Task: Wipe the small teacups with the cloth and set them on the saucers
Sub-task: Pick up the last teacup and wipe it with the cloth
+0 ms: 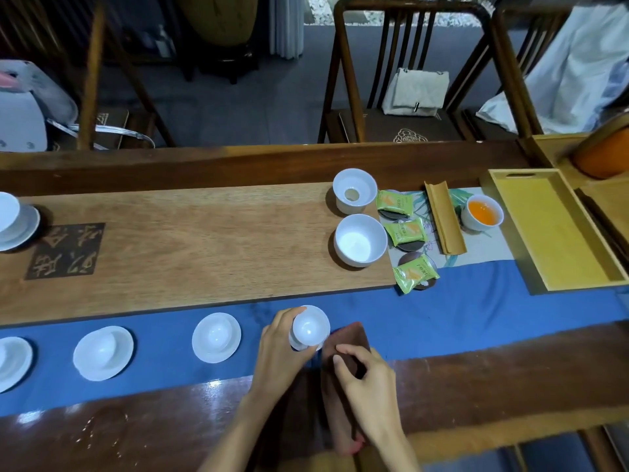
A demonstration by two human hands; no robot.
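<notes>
My left hand grips a small white teacup from its left side; the cup sits on or just above a saucer on the blue runner. Right beside the cup, my right hand pinches a dark brown cloth that hangs down toward me. To the left along the runner stand two more white teacups on saucers, one close by and one farther left, and a third is cut by the left edge.
On the wooden tea tray stand a white bowl and a strainer cup. Green snack packets, a bamboo scoop, a cup of orange tea and a yellow tray lie right. A lidded bowl sits far left.
</notes>
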